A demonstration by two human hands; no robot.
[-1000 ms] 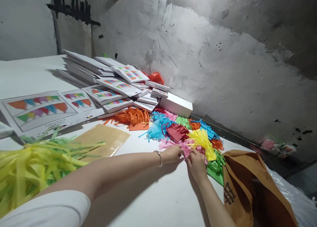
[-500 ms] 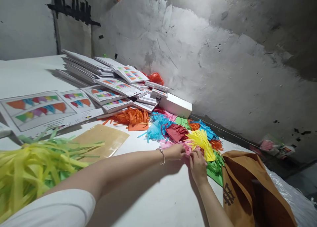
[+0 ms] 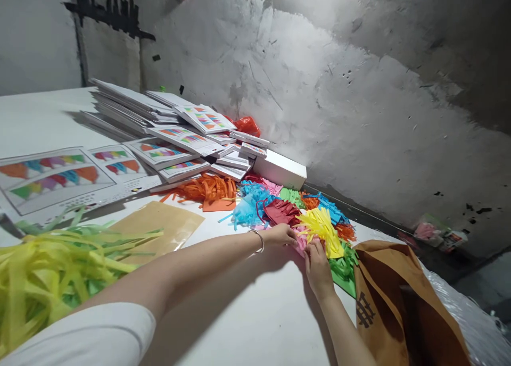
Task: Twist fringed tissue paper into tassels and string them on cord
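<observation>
Pink fringed tissue paper [image 3: 301, 242] lies at the front of a colourful heap, partly hidden behind my fingers. My left hand [image 3: 280, 235], with a bracelet at the wrist, pinches its left side. From the right, my right hand [image 3: 317, 265] grips the same pink fringe with bent fingers. Directly beyond my hands are a yellow fringe bundle [image 3: 321, 230] and a dark red one [image 3: 282, 211]. A green fringe bundle [image 3: 345, 270] sits just right of my right hand. Light blue fringe [image 3: 252, 205] spreads behind my left hand.
Printed cards [image 3: 175, 137] are piled at the back left by a white box [image 3: 281, 169]. Orange fringe [image 3: 207, 188], a clear-edged brown envelope [image 3: 159, 225] and yellow-green streamers [image 3: 51, 270] lie left. A brown bag [image 3: 403, 302] stands right. A rough grey wall [image 3: 319, 89] rises behind.
The view has shifted slightly, so most things appear a little further left. My left fingers have moved slightly up over the pink fringe; both hands stay on it.
</observation>
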